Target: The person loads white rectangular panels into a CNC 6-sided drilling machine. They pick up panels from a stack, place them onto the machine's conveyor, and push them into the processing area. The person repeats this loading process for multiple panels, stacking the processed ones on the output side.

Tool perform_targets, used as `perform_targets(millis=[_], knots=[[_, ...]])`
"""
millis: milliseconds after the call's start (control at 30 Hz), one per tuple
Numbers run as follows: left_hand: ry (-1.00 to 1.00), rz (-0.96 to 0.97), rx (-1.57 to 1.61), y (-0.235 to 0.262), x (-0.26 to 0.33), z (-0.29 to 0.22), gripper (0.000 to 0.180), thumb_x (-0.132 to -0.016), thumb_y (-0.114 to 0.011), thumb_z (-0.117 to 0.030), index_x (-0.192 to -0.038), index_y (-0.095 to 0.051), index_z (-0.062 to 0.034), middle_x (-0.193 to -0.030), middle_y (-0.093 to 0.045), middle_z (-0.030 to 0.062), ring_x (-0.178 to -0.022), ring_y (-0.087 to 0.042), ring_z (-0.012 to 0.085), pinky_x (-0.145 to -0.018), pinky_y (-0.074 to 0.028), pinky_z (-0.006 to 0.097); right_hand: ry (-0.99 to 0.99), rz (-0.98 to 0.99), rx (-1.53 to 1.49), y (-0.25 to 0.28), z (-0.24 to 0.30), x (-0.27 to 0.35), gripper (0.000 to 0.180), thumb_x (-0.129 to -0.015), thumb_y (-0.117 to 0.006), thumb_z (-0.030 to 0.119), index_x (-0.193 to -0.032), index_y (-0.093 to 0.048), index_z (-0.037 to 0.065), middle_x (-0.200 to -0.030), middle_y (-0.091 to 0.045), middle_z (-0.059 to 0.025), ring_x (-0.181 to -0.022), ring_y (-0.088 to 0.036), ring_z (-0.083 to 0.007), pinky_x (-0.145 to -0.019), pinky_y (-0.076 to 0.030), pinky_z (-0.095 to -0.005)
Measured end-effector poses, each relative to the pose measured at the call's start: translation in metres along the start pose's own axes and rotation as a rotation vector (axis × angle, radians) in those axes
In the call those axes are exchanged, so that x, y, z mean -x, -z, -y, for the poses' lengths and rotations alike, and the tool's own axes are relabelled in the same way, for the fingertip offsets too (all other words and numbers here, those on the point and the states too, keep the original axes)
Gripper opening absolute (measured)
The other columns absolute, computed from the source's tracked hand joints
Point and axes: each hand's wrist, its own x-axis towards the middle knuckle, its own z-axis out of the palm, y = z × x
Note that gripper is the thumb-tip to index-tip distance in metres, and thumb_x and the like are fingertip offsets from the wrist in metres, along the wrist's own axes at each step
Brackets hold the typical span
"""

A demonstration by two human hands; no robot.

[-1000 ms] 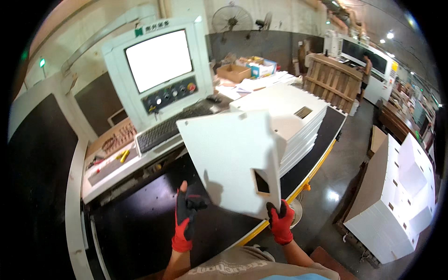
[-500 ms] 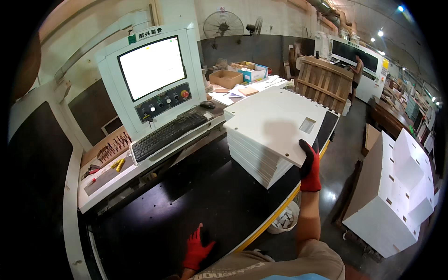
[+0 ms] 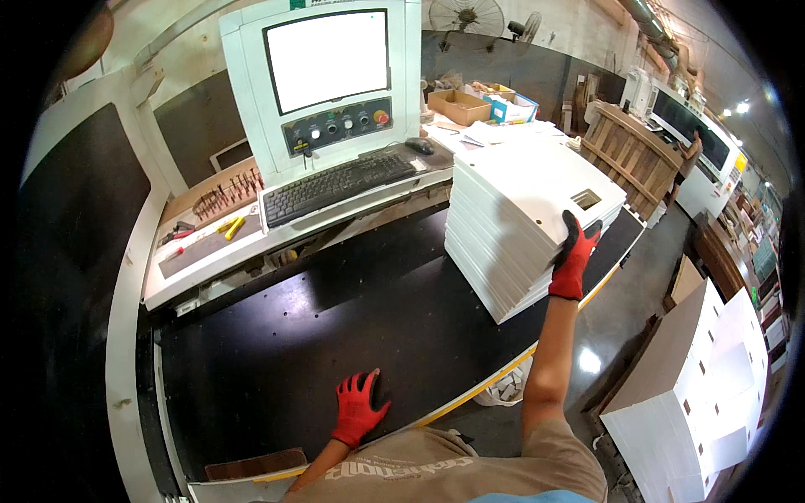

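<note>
So the whole thing here comes down to where the stack of white panels (image 3: 524, 218) sits relative to the two hands, and it's very lopsided. The right hand (image 3: 573, 261), in a red glove, is stretched way out ahead and off to the right, fingers curled over the near right edge of the top panel (image 3: 537, 180), just beside the little rectangular cutout (image 3: 586, 199) in that sheet. It looks like a light pinch on the edge rather than a full grab; I can't tell if the thumb is tucked under the sheet or just pressed on the side of the stack. The left hand (image 3: 357, 408), also red gloved, is nowhere near it: it lies flat and spread wide on the black tabletop (image 3: 319, 327), close in to the body, holding nothing, just bracing. So the stack is well forward and to the right of the left hand, with a big stretch of bare black surface between them, and the right arm is clearly the nearer one, already touching. The long axis of the panels runs away from the person, angling up and to the right, so the right hand is on a long side near the close corner, not on a short end. Beyond the left hand, further out, there's the keyboard (image 3: 340, 186) and the machine's big monitor (image 3: 327, 59), both well apart from either hand.
</note>
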Motion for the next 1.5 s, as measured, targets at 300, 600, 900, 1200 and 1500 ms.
perform_targets(millis=[300, 600, 900, 1200, 1500], knots=[[0.009, 0.019, -0.057, -0.005, 0.000, 0.004, 0.080, -0.081, -0.080, -0.049, -0.152, -0.053, -0.0229, -0.138, -0.053, 0.0163, -0.130, -0.047, 0.0381, -0.110, -0.034, 0.056, 0.071, -0.074, -0.082, -0.011, 0.007, 0.004, 0.073, -0.092, -0.079, 0.010, -0.151, -0.042, -0.009, -0.138, -0.059, -0.0170, -0.120, -0.060, -0.0237, -0.105, -0.049, -0.0378], [-0.029, -0.031, -0.020, 0.001, 0.003, 0.006, 0.076, -0.082, -0.080, -0.046, -0.149, -0.055, -0.0198, -0.138, -0.056, 0.0165, -0.130, -0.050, 0.0378, -0.112, -0.035, 0.053, 0.419, -0.045, 0.256, 0.000, -0.012, 0.207, 0.063, -0.103, -0.062, 0.010, -0.159, -0.036, -0.003, -0.164, -0.039, -0.0213, -0.152, -0.036, -0.0327, -0.128, -0.020, -0.0466], [0.447, -0.087, 0.842, -0.044, 0.044, 0.083, 0.045, -0.103, -0.062, -0.013, -0.147, -0.055, -0.0075, -0.154, -0.052, 0.0157, -0.145, -0.048, 0.0311, -0.122, -0.037, 0.043, -0.009, 1.681, 0.093, 0.020, -0.092, 0.455, 0.081, -0.086, -0.075, 0.035, -0.158, -0.047, 0.010, -0.165, -0.038, -0.0225, -0.151, -0.036, -0.0428, -0.126, -0.026, -0.0535], [0.161, -0.325, 0.961, -0.037, 0.025, 0.049, 0.041, -0.093, -0.075, -0.009, -0.132, -0.063, -0.0051, -0.126, -0.069, 0.0102, -0.118, -0.066, 0.0247, -0.101, -0.053, 0.041, -0.178, 1.774, -0.048, 0.014, -0.082, 0.436, 0.076, -0.087, -0.081, 0.025, -0.155, -0.051, 0.009, -0.158, -0.049, -0.0183, -0.147, -0.045, -0.0339, -0.120, -0.038, -0.0499], [0.054, -0.352, 0.651, -0.015, 0.009, 0.036, 0.019, -0.092, -0.074, -0.013, -0.108, -0.071, -0.0056, -0.111, -0.071, 0.0127, -0.108, -0.068, 0.0300, -0.094, -0.053, 0.042, -0.260, 1.698, 0.066, 0.020, -0.094, 0.444, 0.063, -0.090, -0.079, 0.023, -0.148, -0.059, 0.009, -0.155, -0.051, -0.0180, -0.146, -0.045, -0.0311, -0.112, -0.047, -0.0452]])
